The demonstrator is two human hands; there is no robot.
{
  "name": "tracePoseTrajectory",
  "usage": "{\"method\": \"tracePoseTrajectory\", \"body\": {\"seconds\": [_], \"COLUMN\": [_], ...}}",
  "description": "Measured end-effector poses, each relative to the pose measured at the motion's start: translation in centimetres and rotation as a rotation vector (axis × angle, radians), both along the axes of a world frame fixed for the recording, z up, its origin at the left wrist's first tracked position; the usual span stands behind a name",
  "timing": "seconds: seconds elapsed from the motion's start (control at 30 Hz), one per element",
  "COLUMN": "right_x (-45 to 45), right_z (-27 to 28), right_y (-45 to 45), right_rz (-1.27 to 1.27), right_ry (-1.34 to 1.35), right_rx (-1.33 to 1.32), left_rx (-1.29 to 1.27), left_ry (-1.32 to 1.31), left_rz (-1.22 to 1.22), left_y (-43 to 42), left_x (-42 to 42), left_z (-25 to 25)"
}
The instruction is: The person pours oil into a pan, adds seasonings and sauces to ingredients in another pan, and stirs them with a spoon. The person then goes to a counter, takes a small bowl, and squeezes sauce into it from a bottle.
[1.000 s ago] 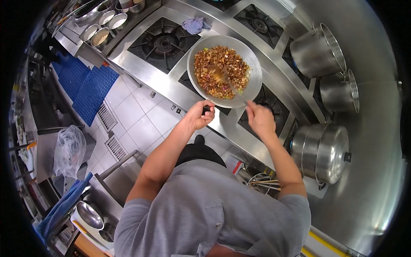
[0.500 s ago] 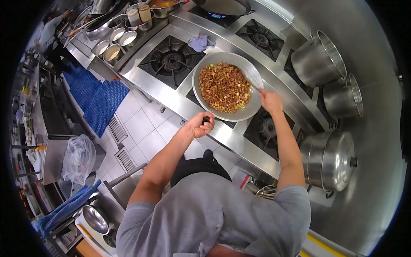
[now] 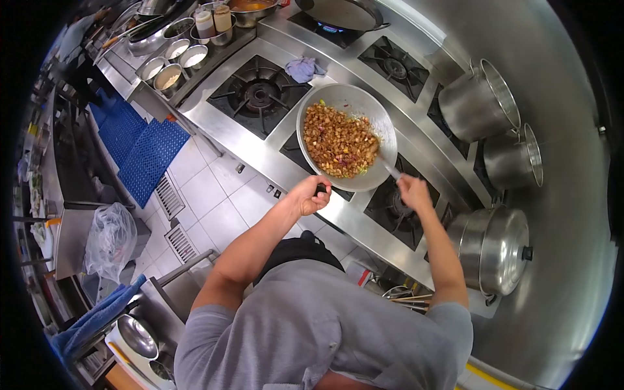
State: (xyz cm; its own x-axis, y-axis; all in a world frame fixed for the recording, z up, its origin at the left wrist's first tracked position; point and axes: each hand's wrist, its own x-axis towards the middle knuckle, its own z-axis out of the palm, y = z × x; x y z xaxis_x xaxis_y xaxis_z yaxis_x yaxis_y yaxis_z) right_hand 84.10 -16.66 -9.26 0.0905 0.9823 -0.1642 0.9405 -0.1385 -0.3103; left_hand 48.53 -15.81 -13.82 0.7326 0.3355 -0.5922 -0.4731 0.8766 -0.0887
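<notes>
A wide grey frying pan (image 3: 346,95) rests over a front burner, tilted a little toward me. Diced browned food (image 3: 341,140) with bits of green and purple fills its left and middle part. My left hand (image 3: 309,196) is closed around the pan's black handle (image 3: 320,189) at the near edge. In my right hand (image 3: 415,192) is the handle of a spatula (image 3: 391,169), which reaches over the pan's right rim. Its head is partly hidden in the food, so its exact shape is unclear.
A lilac cloth (image 3: 303,69) lies behind the pan. A wok (image 3: 341,14) sits over a blue flame at the back. Steel pots (image 3: 478,107) and a lidded pot (image 3: 500,250) line the right. Small bowls (image 3: 194,57) and squeeze bottles (image 3: 205,23) stand back left.
My right hand has drawn toward me, bringing the spatula from the pan's upper right to its lower right. The food has shifted slightly; my left hand keeps its grip on the handle.
</notes>
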Motion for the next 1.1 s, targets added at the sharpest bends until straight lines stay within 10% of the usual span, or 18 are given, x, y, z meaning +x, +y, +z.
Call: {"method": "tracePoseTrajectory", "body": {"seconds": [0.23, 0.47, 0.7, 0.97, 1.1], "right_x": [-9.7, -10.8, -7.6, -15.2, -14.7], "right_z": [0.0, 8.5, 4.1, 0.1, 0.8], "right_y": [-1.4, -4.4, -3.7, -4.1, -2.7], "right_rz": [-0.119, 0.114, -0.073, -0.514, -0.269], "right_ry": [0.362, -0.23, -0.455, 0.897, 0.222], "right_rx": [-0.113, 0.211, 0.098, -0.386, -0.07], "left_rx": [0.09, 0.056, 0.037, 0.077, 0.153], "left_ry": [0.12, 0.006, 0.004, 0.027, 0.028], "left_rz": [-0.025, 0.022, 0.15, 0.051, -0.055], "left_y": [-1.0, 1.0, -3.5, -3.3, -2.8], "left_x": [1.1, 2.6, 3.0, 1.9, 0.4], "left_z": [2.3, -1.7, -0.9, 0.6, 0.6]}}
